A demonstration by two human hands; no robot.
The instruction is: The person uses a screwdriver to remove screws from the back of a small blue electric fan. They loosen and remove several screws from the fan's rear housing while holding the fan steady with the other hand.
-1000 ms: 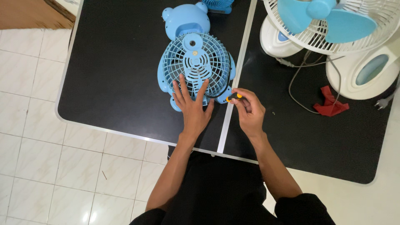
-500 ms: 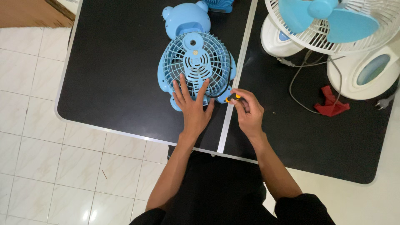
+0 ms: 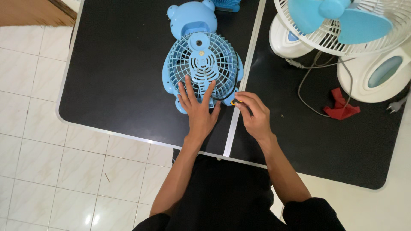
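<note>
A small light-blue bear-shaped fan (image 3: pixel 201 60) lies flat on the black table (image 3: pixel 115 85), grille side up. My left hand (image 3: pixel 198 109) rests spread on the lower part of its grille, fingers apart, pressing it down. My right hand (image 3: pixel 254 115) is closed around a small screwdriver with an orange and black handle (image 3: pixel 234 102); its tip points at the fan's lower right edge. Most of the tool is hidden inside my fingers.
A white desk fan with blue blades (image 3: pixel 342 25) and a second white fan base (image 3: pixel 376 75) stand at the right, with a grey cable (image 3: pixel 302 92) and plug. A red cloth (image 3: pixel 340 107) lies nearby. A metal seam (image 3: pixel 244 81) divides the table. White tiled floor lies to the left.
My right hand has turned slightly around the screwdriver, so less of its orange handle shows. My left hand and the blue fan have stayed in place.
</note>
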